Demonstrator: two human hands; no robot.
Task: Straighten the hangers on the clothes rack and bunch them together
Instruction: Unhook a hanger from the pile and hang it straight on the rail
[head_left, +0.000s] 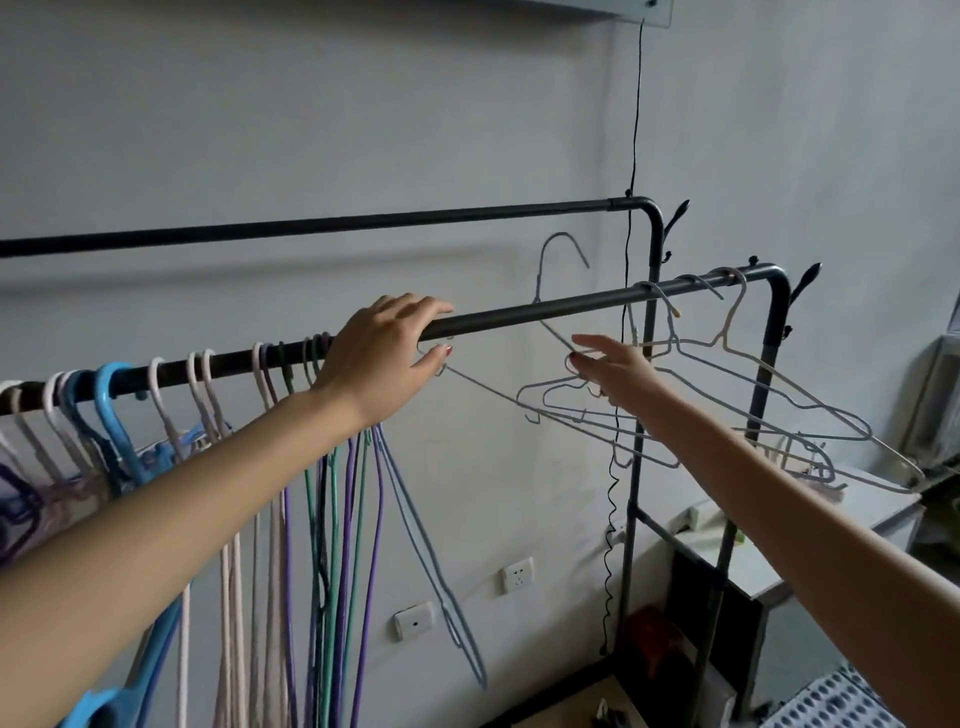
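Observation:
The black clothes rack has a front rail (519, 312) and a higher back rail (363, 223). Several hangers (332, 493) in pink, purple, green and blue hang bunched on the left part of the front rail. My left hand (384, 353) lies over that rail beside them and pinches one end of a light blue wire hanger (563, 244). This hanger is off the rail, with its hook up in the air. My right hand (613, 369) holds the same hanger's shoulder between thumb and forefinger. Several more wire hangers (753, 374) hang skewed at the rail's right end.
A black cable (635, 130) drops down the wall past the rack's right post. Wall sockets (518, 574) sit low on the wall. A white table (831, 525) stands behind the rack at the right, with a red object (649, 634) on the floor below.

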